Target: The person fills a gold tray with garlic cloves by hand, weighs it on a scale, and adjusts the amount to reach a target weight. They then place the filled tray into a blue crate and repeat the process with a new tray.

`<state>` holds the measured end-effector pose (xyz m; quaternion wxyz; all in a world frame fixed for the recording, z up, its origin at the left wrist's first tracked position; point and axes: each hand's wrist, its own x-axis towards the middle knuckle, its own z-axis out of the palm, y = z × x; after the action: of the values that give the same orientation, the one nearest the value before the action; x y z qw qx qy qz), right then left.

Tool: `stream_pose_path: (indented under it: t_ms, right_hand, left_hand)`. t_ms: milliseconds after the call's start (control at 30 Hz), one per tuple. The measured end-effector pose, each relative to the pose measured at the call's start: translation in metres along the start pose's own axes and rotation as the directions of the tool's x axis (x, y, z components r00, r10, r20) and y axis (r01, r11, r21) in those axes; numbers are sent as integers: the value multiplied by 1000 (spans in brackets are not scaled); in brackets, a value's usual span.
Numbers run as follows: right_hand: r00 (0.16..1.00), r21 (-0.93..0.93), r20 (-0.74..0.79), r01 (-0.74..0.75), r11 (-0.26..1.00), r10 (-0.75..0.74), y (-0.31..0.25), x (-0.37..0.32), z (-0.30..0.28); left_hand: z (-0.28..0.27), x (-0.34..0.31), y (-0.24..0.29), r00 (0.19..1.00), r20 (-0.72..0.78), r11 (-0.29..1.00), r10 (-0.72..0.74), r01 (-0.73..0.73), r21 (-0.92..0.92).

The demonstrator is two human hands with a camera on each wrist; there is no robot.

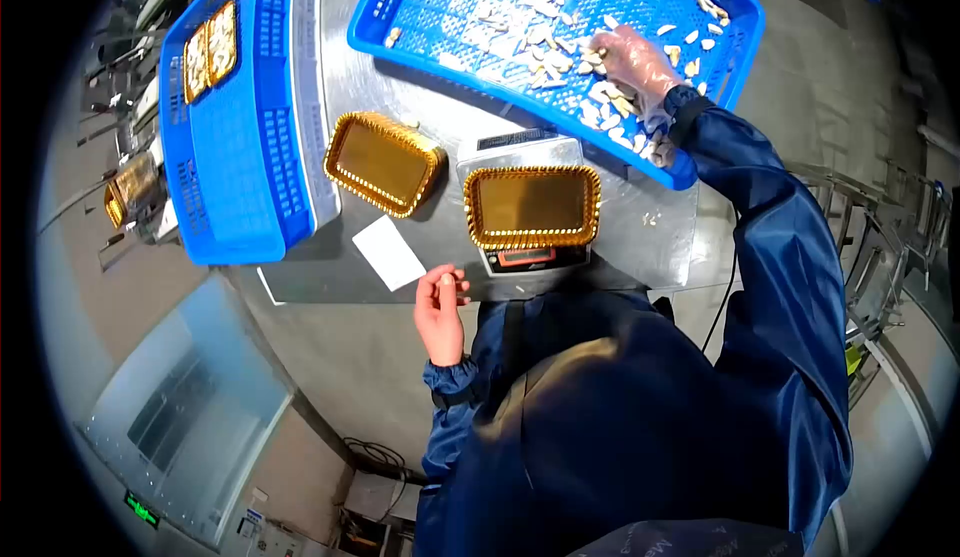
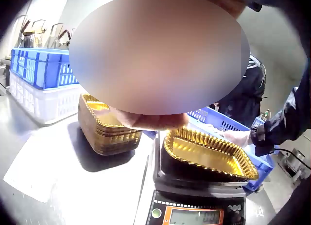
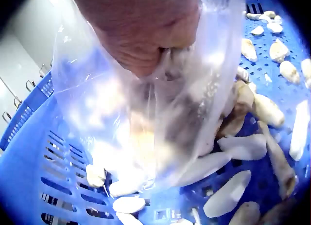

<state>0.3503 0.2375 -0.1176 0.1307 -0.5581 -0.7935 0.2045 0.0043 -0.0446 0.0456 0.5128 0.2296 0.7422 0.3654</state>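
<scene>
My right hand (image 1: 637, 65), in a loose clear plastic glove (image 3: 146, 123), reaches down among pale, mushroom-like slices (image 3: 228, 193) in a large blue crate (image 1: 450, 75). Glare on the glove hides its fingertips, and I cannot tell whether they pinch a slice. By the table's front edge my left hand (image 1: 440, 317) hovers with loosely bent fingers and nothing in it. It is nearest a white paper sheet (image 1: 388, 254) and a digital scale (image 1: 535, 260). A gold fluted tray (image 1: 532, 207) sits on the scale, with nothing in it.
Left of the scale stands a stack of gold trays (image 1: 385, 162). Farther left, a blue crate (image 1: 225, 227) on a white one holds filled gold trays (image 1: 210, 52). A black cable (image 1: 722, 307) hangs beyond the table's right side.
</scene>
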Motion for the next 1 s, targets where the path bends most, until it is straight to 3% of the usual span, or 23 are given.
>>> stream_pose_path:
  t_ms: [100, 167, 233, 300, 367, 400, 433, 467, 500, 533, 567, 633, 700, 733, 800, 833, 867, 900, 933, 1000]
  right_hand:
    - [1000, 41, -21, 15, 999, -15, 1, 2, -19]
    - [977, 211, 46, -215, 954, 210, -2, -8, -37]
    - [964, 281, 12, -258, 924, 265, -2, -17, -43]
    - [957, 492, 45, -271, 827, 287, -25, -29, -56]
    - [934, 493, 118, -349, 797, 337, -89, -40, -85]
    - [980, 535, 53, -191, 823, 193, -104, -47, -82]
    - [972, 574, 121, -236, 784, 204, -133, -58, -84]
    - [967, 483, 183, -246, 840, 178, -158, -59, -78]
    - [961, 720, 252, -263, 642, 112, -169, -77, -64]
    - [994, 506, 24, 77, 859, -104, -188, -83, -57]
    - [984, 549, 43, 121, 827, -172, -199, -90, -45]
    - [930, 358, 262, 153, 921, -257, -218, -96, -43]
    - [893, 206, 145, 395, 895, -427, -222, -100, -46]
    - [895, 293, 221, 317, 902, -387, -214, -97, -57]
    - [960, 402, 38, 241, 884, -279, -182, -81, -74]
    - [997, 562, -4, 62, 825, -72, -160, -73, -83]
    - [973, 499, 75, -228, 836, 220, -144, -65, -95]
    - [981, -27, -188, 34, 999, -39, -83, -52, -78]
    - [977, -163, -146, -178, 970, 155, -41, -49, -64]
    - [911, -73, 43, -407, 911, 410, -8, -39, -42]
  left_hand:
    - [-11, -5, -6, 1000, -1, 999, 21, -22, -31]
    - [-13, -4, -10, 1000, 7, 1000, -3, 3, -18]
    - [-19, -2, -16, 998, 58, 999, 7, -5, -35]
    - [-19, 0, -19, 995, 104, 1000, -1, 4, -29]
    - [-18, 5, -32, 984, 177, 998, 0, 11, -59]
    - [-16, 5, -35, 982, 191, 999, -2, 10, -39]
    - [-13, 3, -33, 977, 211, 999, -14, 24, -43]
    - [-10, 4, -33, 972, 232, 999, -17, 28, -45]
    - [-7, 5, -33, 967, 254, 998, -22, 34, -44]
    - [-4, 7, -36, 960, 280, 998, -8, 23, -50]
    - [0, 8, -35, 952, 305, 999, -9, 18, -29]
    - [11, 13, -39, 938, 346, 998, -19, 41, -55]
    - [19, 16, -46, 923, 384, 999, -26, 35, -17]
    - [21, 17, -49, 922, 386, 998, -39, 55, -30]
    - [24, 18, -58, 917, 395, 994, -60, 93, -65]
    - [24, 18, -62, 913, 402, 991, -67, 108, -80]
    - [26, 20, -70, 914, 400, 989, -71, 115, -88]
    - [28, 21, -73, 916, 394, 989, -72, 117, -90]
    - [31, 23, -74, 911, 398, 985, -109, 152, -79]
    - [38, 24, -73, 913, 382, 985, -144, 168, -32]
